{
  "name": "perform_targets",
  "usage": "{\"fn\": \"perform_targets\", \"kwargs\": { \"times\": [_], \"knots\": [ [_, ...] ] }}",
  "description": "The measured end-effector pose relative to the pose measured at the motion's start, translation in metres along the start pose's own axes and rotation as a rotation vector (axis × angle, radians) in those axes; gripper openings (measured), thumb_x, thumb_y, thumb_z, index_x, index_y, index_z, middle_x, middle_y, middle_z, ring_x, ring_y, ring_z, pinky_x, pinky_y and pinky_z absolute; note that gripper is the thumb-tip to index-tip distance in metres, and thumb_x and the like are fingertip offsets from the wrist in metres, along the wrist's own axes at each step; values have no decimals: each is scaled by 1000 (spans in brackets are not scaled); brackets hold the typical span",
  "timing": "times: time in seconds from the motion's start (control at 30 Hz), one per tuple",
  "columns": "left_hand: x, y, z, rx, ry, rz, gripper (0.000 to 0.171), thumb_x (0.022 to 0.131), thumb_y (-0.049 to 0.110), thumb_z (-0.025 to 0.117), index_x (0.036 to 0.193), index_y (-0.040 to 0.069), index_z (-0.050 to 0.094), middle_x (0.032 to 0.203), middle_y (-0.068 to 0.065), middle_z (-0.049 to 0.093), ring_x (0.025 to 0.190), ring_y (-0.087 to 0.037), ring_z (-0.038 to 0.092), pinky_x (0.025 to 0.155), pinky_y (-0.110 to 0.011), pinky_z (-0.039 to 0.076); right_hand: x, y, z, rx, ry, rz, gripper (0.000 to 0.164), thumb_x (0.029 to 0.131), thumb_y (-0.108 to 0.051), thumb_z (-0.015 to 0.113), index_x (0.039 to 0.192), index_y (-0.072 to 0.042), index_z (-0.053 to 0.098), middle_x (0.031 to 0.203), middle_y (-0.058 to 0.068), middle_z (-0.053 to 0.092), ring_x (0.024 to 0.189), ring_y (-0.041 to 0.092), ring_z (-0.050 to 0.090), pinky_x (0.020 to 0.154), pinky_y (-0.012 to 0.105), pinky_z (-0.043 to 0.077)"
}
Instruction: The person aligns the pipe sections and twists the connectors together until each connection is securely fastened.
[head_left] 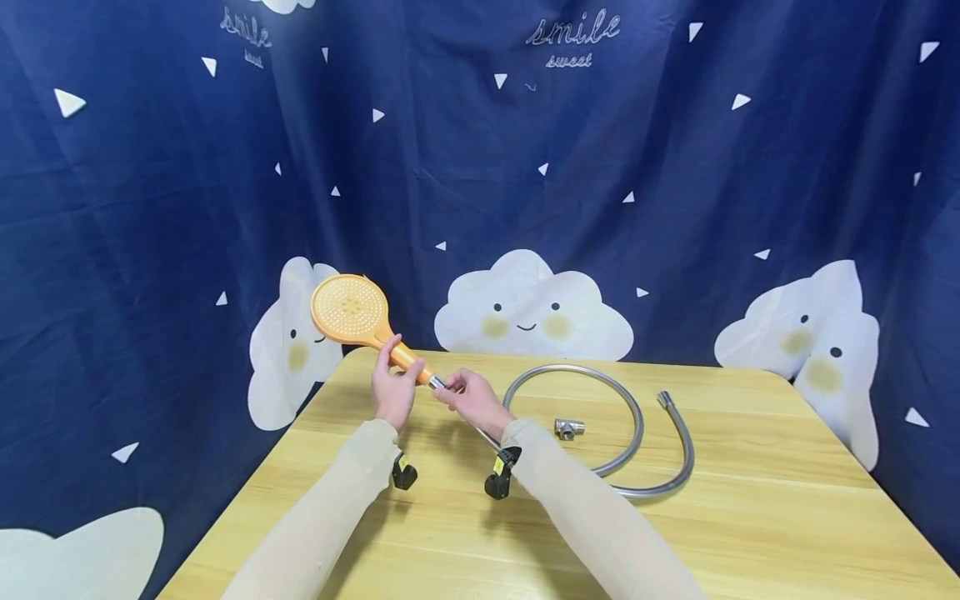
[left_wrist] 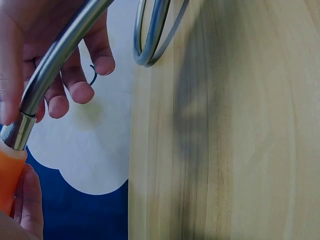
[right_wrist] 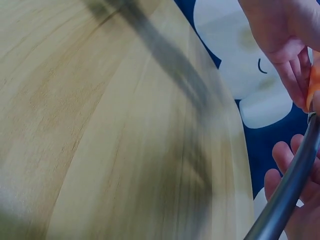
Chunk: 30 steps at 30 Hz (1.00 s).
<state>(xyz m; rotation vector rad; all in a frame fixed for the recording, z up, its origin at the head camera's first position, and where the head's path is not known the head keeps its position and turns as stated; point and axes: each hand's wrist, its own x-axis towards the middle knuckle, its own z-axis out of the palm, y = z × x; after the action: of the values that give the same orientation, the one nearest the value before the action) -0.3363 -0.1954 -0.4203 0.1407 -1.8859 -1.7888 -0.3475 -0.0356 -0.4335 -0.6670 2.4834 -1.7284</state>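
An orange shower head (head_left: 350, 310) with a pale round spray face is held up over the table's back left, tilted up to the left. My left hand (head_left: 393, 393) grips its orange handle (left_wrist: 9, 175). At the handle's lower end sits a shiny metal hose nut (left_wrist: 24, 132), in line with the handle. My right hand (head_left: 480, 403) pinches at this nut with thumb and forefinger, its other fingers loosely bent. From there the grey metal shower hose (left_wrist: 61, 49) curves away past the right palm and loops on the table.
A small metal tee fitting (head_left: 568, 429) lies inside the hose loop. The hose's free end (head_left: 666, 400) points toward the back, right of the loop. Behind the wooden table (head_left: 757, 500) hangs a dark blue curtain (head_left: 480, 167) with clouds and triangles.
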Motion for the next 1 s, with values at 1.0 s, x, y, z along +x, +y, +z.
{"fn": "perform_targets", "kwargs": {
  "times": [1.0],
  "knots": [
    [-3,6,1,16,5,2,62,93,7,72,147,25,48,131,-13,50,89,-24,59,80,-34,61,-2,-6,4,16,-13,-17,18,100,-23,62,97,-6,64,86,5,65,74,17,63,63,24,48]
  ]
}}
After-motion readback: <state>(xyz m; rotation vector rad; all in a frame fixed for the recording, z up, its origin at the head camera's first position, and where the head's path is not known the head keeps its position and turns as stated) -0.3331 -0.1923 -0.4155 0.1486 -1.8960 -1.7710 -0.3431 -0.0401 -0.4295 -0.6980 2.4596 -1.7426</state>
